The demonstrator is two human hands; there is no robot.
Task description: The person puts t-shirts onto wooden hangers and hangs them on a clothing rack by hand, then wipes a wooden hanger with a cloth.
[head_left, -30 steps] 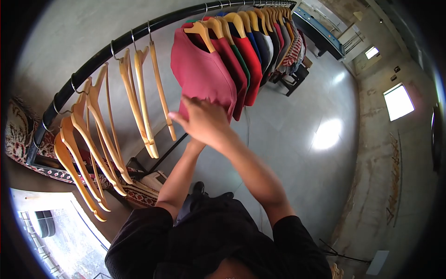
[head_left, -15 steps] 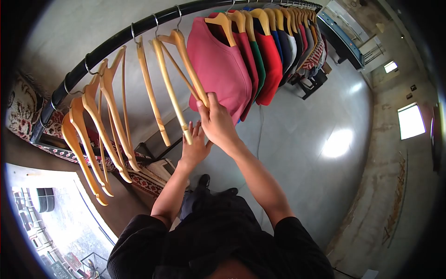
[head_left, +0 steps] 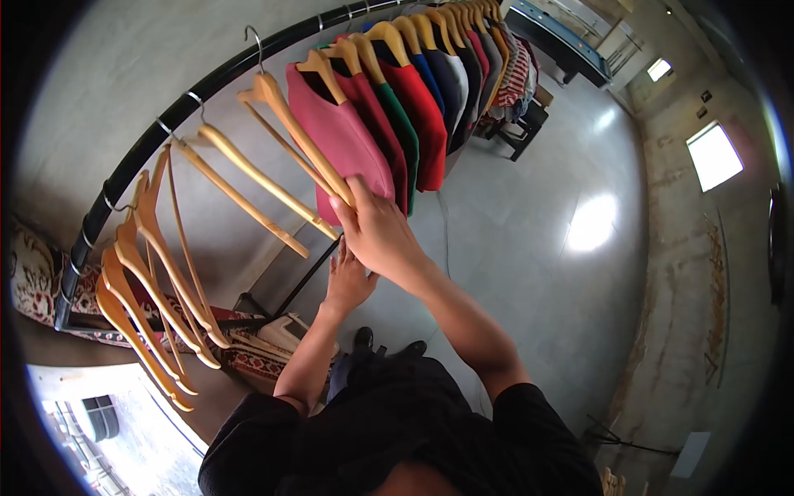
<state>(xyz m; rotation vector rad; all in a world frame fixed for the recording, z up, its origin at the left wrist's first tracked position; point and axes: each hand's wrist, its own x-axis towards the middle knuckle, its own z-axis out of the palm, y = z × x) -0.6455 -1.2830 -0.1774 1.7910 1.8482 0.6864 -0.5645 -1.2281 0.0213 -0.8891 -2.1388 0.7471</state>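
My right hand (head_left: 376, 231) grips the lower end of a wooden hanger (head_left: 294, 124), whose metal hook stands at the black rail (head_left: 215, 81). Just below and left of it, my left hand (head_left: 348, 281) has its fingers apart and holds nothing, near the tip of another bare hanger (head_left: 265, 180). A pink shirt (head_left: 343, 145) hangs right behind the gripped hanger. Farther along hang a red shirt (head_left: 418, 124) and several others on wooden hangers. Several bare hangers (head_left: 149, 273) hang at the left end of the rail.
A patterned carpet (head_left: 248, 354) lies below the rail's left end. A dark stand (head_left: 521, 132) is under the far shirts, and a pool table (head_left: 562, 37) is beyond them. A bright opening (head_left: 124, 422) shows at lower left, a window (head_left: 715, 155) at right.
Over the last half second, my right hand and its hanger have shifted left relative to the shirts. Two bare hangers beside it have swung outward. Before that, my right hand was at the pink shirt.
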